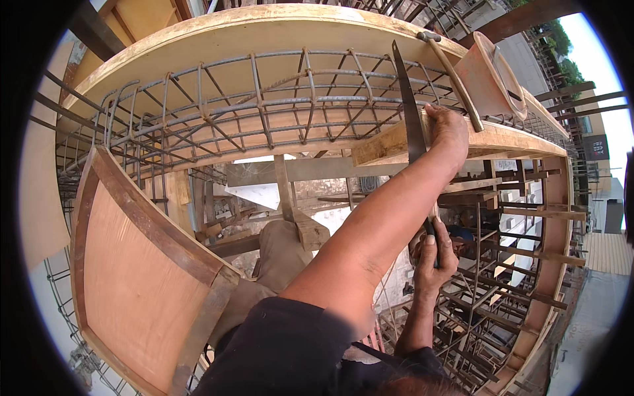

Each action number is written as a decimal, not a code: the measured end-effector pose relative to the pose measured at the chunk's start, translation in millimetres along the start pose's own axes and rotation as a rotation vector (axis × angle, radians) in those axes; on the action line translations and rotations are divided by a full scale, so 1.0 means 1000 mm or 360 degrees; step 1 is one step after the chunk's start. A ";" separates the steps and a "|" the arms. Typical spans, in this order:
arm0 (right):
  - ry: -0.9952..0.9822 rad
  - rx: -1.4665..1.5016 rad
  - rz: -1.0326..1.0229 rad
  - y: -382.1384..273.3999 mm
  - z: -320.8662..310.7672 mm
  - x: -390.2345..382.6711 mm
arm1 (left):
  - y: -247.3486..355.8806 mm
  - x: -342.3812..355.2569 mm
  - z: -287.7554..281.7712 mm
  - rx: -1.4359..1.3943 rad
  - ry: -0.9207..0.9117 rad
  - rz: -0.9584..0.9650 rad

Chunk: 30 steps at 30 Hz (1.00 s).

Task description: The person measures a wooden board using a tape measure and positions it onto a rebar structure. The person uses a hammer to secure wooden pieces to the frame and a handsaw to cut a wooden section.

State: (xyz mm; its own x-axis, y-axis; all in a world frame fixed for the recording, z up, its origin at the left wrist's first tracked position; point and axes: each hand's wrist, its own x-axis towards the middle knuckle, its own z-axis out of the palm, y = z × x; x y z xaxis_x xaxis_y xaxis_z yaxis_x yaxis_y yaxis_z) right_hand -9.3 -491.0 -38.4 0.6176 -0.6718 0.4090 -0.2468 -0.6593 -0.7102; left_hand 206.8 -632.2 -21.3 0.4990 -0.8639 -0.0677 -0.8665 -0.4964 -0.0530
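Observation:
A handsaw (411, 109) with a long dark blade stands with its tip pointing up and away, across the end of a timber board (380, 146). My right hand (438, 254) is closed round the saw's handle, below the board. Bent over the blade, my left forearm hides its middle part. My left hand (449, 131) grips the board just right of the blade, fingers curled on its top edge. Just beyond that hand, a hammer (454, 82) with a wooden handle leans across the formwork. Whether the teeth are cutting into the board cannot be seen.
A rebar cage (257, 99) runs inside the plywood formwork (297, 30) ahead. A pinkish bucket (489, 78) sits at the right. To the left stands a framed plywood panel (142, 284). Wooden props and scaffolding (479, 290) fill the drop below, where a person is partly visible.

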 end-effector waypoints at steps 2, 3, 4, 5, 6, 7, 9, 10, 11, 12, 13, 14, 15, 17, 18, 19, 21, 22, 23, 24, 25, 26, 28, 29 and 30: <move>0.0068 0.0179 0.0083 -0.005 -0.023 -0.034 | 0.006 0.003 0.003 -0.0031 0.0045 -0.0163; 0.0031 0.0172 0.0109 -0.007 -0.037 -0.048 | 0.004 0.000 -0.001 -0.0039 0.0044 -0.0164; 0.0063 0.0128 0.0140 -0.004 -0.048 -0.064 | 0.001 -0.008 -0.009 -0.0082 0.0022 -0.0142; 0.0078 0.0094 0.0168 0.000 -0.055 -0.079 | -0.001 -0.017 -0.012 -0.0125 -0.0010 -0.0139; 0.0062 0.0039 0.0112 0.004 -0.059 -0.091 | -0.004 -0.028 -0.013 -0.0129 -0.0024 -0.0140; 0.0084 0.0037 0.0096 0.004 -0.057 -0.096 | -0.006 -0.034 -0.018 -0.0290 0.0025 -0.0151; 0.0126 0.0033 0.0047 0.004 -0.052 -0.101 | -0.014 -0.050 -0.026 -0.0438 0.0093 -0.0160; 0.0117 0.0153 0.0145 -0.006 -0.041 -0.097 | -0.019 -0.061 -0.023 -0.0635 0.0356 0.0049; 0.0119 0.0251 0.0254 -0.010 -0.037 -0.096 | -0.023 -0.076 -0.025 -0.0844 0.0613 0.0287; 0.0139 0.0209 0.0254 0.002 -0.040 -0.098 | -0.019 -0.097 -0.030 -0.1349 0.0716 0.0248; 0.0128 0.0219 0.0246 -0.007 -0.038 -0.088 | -0.029 -0.126 -0.036 -0.1573 0.0763 0.0511; 0.0133 0.0233 0.0244 -0.002 -0.041 -0.085 | -0.039 -0.154 -0.039 -0.1799 0.0812 0.0774; 0.0110 0.0115 0.0236 0.008 -0.049 -0.083 | -0.033 -0.180 -0.031 -0.1891 0.1179 0.0643; 0.0107 -0.0002 0.0240 0.011 -0.047 -0.072 | -0.022 -0.216 -0.012 -0.1969 0.1534 0.0526; 0.0059 0.0001 0.0241 0.014 -0.038 -0.058 | -0.020 -0.229 -0.004 -0.1983 0.1543 0.0523; 0.0001 0.0001 0.0260 0.010 -0.033 -0.057 | -0.020 -0.247 0.006 -0.2007 0.1532 0.0509; 0.0025 0.0012 0.0161 -0.001 -0.035 -0.059 | -0.026 -0.268 0.025 -0.1990 0.1350 0.0571; 0.0051 0.0011 0.0062 -0.005 -0.038 -0.059 | -0.029 -0.276 0.036 -0.1978 0.1170 0.0633; 0.0231 0.0117 0.0066 -0.007 -0.044 -0.067 | -0.035 -0.287 0.050 -0.1920 0.1075 0.0656; 0.0225 0.0238 0.0168 -0.010 -0.058 -0.073 | -0.043 -0.302 0.061 -0.1947 0.0951 0.0588; 0.0263 0.0314 0.0108 -0.016 -0.070 -0.066 | -0.050 -0.318 0.066 -0.1929 0.0780 0.0484; 0.0289 0.0413 0.0043 -0.022 -0.079 -0.058 | -0.060 -0.336 0.072 -0.1970 0.0505 0.0412; 0.0399 0.0256 -0.0322 -0.024 -0.091 -0.018 | -0.074 -0.366 0.079 -0.1923 0.0303 0.0386; 0.0366 -0.0024 -0.0334 -0.028 -0.103 0.004 | -0.081 -0.378 0.079 -0.1883 0.0107 0.0345; 0.0360 -0.0274 -0.0511 -0.029 -0.114 0.038 | -0.082 -0.377 0.086 -0.1941 0.0075 0.0423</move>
State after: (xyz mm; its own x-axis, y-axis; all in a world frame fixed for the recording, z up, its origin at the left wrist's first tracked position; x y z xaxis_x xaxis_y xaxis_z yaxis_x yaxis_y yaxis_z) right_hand -63.8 -536.2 63.3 0.5088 -0.4679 0.7227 -0.2017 -0.8809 -0.4283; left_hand 90.8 -258.4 -77.3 0.3275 -0.9393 0.1022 -0.3993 -0.0396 0.9160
